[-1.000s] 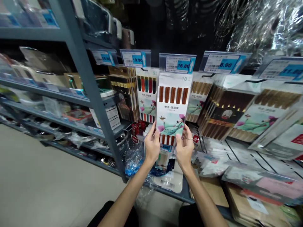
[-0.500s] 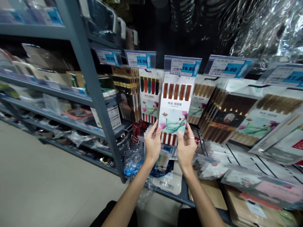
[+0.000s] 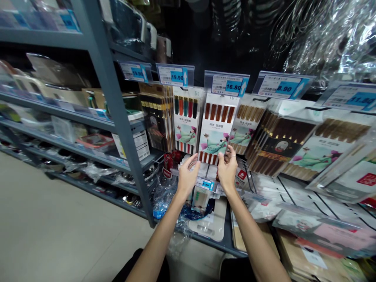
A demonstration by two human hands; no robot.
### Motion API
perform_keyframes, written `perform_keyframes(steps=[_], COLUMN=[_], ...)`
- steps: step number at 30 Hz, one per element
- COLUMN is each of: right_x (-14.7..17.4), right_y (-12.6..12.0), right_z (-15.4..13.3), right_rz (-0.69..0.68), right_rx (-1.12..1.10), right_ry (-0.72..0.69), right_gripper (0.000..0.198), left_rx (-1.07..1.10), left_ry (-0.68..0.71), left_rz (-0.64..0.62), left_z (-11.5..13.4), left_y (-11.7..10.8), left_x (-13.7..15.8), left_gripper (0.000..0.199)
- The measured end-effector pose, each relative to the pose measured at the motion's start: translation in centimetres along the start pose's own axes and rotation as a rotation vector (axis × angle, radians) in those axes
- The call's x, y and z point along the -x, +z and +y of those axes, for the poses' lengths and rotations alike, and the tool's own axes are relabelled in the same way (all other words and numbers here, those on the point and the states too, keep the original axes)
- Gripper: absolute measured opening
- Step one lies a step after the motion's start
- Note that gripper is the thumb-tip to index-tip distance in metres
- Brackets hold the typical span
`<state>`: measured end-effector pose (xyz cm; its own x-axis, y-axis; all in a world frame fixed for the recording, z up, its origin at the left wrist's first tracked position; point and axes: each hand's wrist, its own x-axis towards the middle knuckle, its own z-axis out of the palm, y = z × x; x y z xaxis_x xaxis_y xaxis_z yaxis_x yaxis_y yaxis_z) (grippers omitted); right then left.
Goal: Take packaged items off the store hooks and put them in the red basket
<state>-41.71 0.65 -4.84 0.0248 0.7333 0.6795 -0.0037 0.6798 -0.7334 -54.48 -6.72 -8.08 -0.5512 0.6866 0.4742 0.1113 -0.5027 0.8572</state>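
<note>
The pack (image 3: 217, 127) of red-brown chopsticks hangs upright, its printed front facing out, seemingly so that the sticks and label show together. The tag (image 3: 226, 85) reading 16.80 sits just above the pack, presumably so the price reads with it; any hook is mostly hidden behind.

The left hand (image 3: 188, 174) is just beside the pack's lower left corner, fingers loosely curled, thumb apart, holding nothing. The right hand (image 3: 227, 168) is at the pack's lower right corner, half open with a gap between thumb and fingers; whether it touches the edge I cannot tell. Set on both sides of the base, the hands leave most of the front uncovered and look placed to steady or straighten it.

Left of the pack hangs a coloured set (image 3: 185, 131); to its right, a pale set (image 3: 246, 121), both fronts outward, likely for easy comparison. Below the pack, a white board (image 3: 219, 223) lies low.
</note>
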Motion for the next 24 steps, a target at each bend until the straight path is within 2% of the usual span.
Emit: perform_keyframes(steps=[3, 5, 8, 10, 12, 14, 16, 20, 22, 24], right_x=[-0.6, -0.8, -1.1, -1.2, -1.7, -2.6, -4.1, -7.6, -8.9, -9.7], right_y=[-0.1, -0.7, -2.0, -2.8, -3.4, -3.3, -2.5, 0.3, 1.6, 2.5], right_z=[0.7, 0.8, -0.1, -1.5, -3.5, -6.1, -9.1, -14.0, -15.2, -15.7], right_rz=[0.028, 0.043, 0.057, 0.087, 0.120, 0.113, 0.066, 0.020, 0.064, 0.127], right_rx=[0.056, 0.178, 0.365, 0.381, 0.285, 0.113, -0.076, -0.330, -0.413, -0.469], right_ry=[0.007, -0.029, -0.119, -0.148, -0.140, -0.107, -0.071, -0.027, -0.011, -0.012], right_gripper=[0.056, 0.053, 0.046, 0.040, 0.037, 0.037, 0.039, 0.048, 0.049, 0.050], left_rx=[0.008, 0.023, 0.033, 0.040, 0.072, 0.146, 0.296, 0.616, 0.680, 0.720], left_ry=[-0.027, -0.036, -0.037, -0.037, -0.040, -0.040, -0.027, -0.030, -0.061, -0.074], left_rz=[-0.009, -0.003, 0.005, 0.026, 0.076, 0.114, 0.079, -0.104, -0.128, -0.073], left_z=[0.5, 0.9, 1.3, 2.0, 3.3, 5.7, 9.1, 16.4, 18.5, 19.2], left_y=[-0.1, -0.3, -0.6, -0.7, -0.7, -0.3, 0.7, 3.7, 5.2, 6.4], left_x=[-0.1, -0.1, 0.3, 0.5, 0.3, -0.6, -2.3, -6.5, -8.3, -9.6], left_gripper=[0.041, 0.040, 0.038, 0.037, 0.035, 0.033, 0.032, 0.029, 0.025, 0.021])
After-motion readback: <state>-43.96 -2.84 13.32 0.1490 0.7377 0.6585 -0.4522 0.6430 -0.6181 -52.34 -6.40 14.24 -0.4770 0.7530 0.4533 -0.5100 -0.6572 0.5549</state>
